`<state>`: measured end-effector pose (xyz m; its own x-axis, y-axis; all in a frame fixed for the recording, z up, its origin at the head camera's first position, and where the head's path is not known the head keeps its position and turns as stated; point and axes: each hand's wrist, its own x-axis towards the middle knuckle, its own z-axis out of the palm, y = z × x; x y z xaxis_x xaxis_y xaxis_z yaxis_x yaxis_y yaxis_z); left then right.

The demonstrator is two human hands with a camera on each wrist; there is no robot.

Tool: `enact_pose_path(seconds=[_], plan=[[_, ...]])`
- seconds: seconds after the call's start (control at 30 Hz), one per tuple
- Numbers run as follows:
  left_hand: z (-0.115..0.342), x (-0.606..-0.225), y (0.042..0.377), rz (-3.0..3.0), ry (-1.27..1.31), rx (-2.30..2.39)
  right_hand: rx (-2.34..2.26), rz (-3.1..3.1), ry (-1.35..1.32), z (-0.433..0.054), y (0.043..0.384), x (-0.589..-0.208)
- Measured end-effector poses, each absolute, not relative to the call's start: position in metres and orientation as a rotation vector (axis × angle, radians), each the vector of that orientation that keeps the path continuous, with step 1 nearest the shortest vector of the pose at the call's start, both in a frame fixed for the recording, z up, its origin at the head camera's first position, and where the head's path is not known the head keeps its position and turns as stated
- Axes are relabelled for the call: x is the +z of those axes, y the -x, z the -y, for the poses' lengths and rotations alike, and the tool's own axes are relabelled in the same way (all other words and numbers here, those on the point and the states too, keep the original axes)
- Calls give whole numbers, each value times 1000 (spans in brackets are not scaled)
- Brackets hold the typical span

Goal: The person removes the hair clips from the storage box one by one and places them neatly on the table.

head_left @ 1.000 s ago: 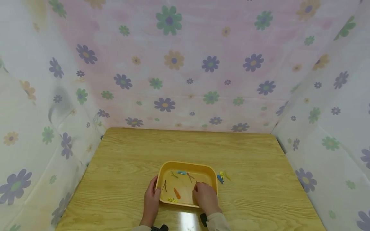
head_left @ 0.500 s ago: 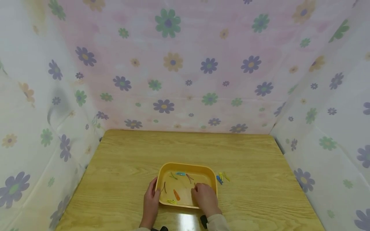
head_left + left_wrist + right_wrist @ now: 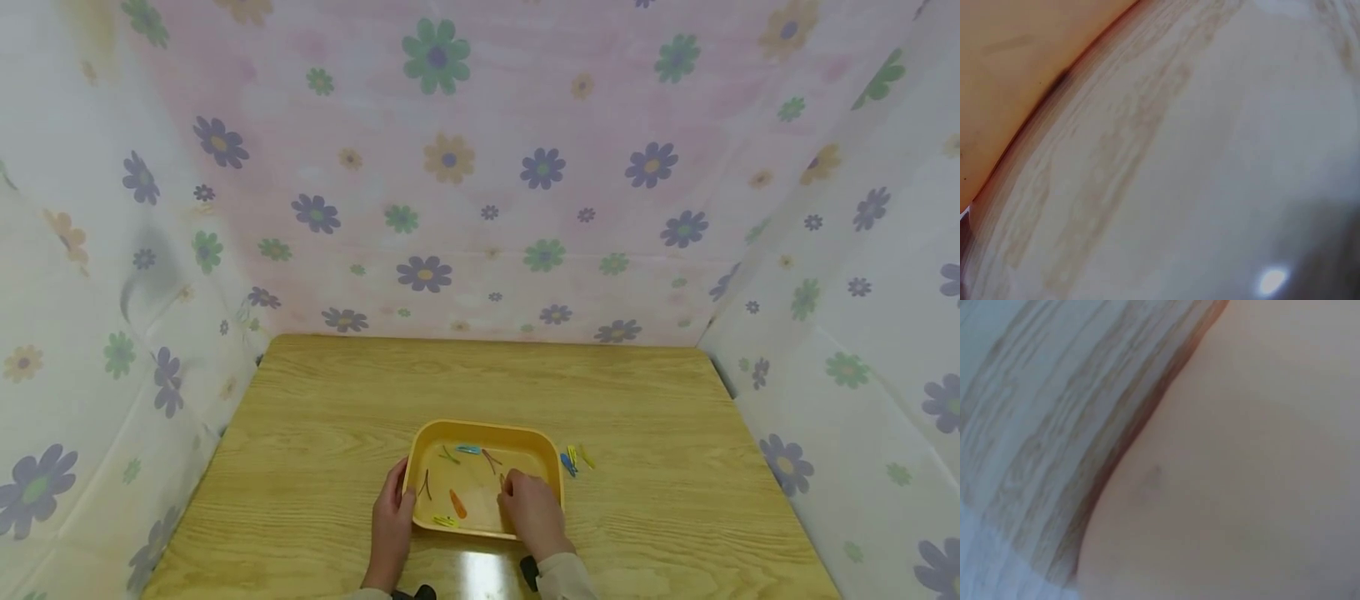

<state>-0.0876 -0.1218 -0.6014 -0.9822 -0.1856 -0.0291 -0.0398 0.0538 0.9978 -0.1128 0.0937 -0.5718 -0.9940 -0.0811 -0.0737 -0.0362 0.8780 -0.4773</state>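
My left hand (image 3: 392,517) grips the left wall of a yellow tray (image 3: 480,427), thumb over the rim and fingers outside. Inside the tray at its right end is my right hand (image 3: 534,512), with curled fingers pinching a small hair clip (image 3: 502,480), of which only a thin orange-brown end shows. Spread over the tray floor lie a light blue hair clip (image 3: 468,449), an orange hair clip (image 3: 458,503) and a yellow hair clip (image 3: 445,522). Among them are thin V-shaped pieces: a green one (image 3: 450,454), a reddish one (image 3: 492,460) and a dark one (image 3: 426,485).
Just right of the tray, a blue hair clip (image 3: 568,464), a yellow hair clip (image 3: 572,456) and a yellow-green piece (image 3: 587,456) lie on the wooden table (image 3: 675,467). Flower-patterned cloth (image 3: 487,208) hangs behind the table and on both sides.
The right hand's fingers shift slightly within the tray, and more of the thin orange-brown end shows beside them. The left hand and tray stay in place.
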Motion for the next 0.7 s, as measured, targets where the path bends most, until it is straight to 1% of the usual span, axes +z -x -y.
enact_pose_path(seconds=[0.2, 0.47, 0.7], plan=[[123, -616, 91, 2182, -232, -2081, -771, -2998, 140, -94, 113, -570], [122, -617, 90, 2184, -210, -2039, -874, -2982, 124, -94, 112, -568], [122, -617, 90, 2187, -209, -2047, -860, -2997, 126, -95, 114, -568]])
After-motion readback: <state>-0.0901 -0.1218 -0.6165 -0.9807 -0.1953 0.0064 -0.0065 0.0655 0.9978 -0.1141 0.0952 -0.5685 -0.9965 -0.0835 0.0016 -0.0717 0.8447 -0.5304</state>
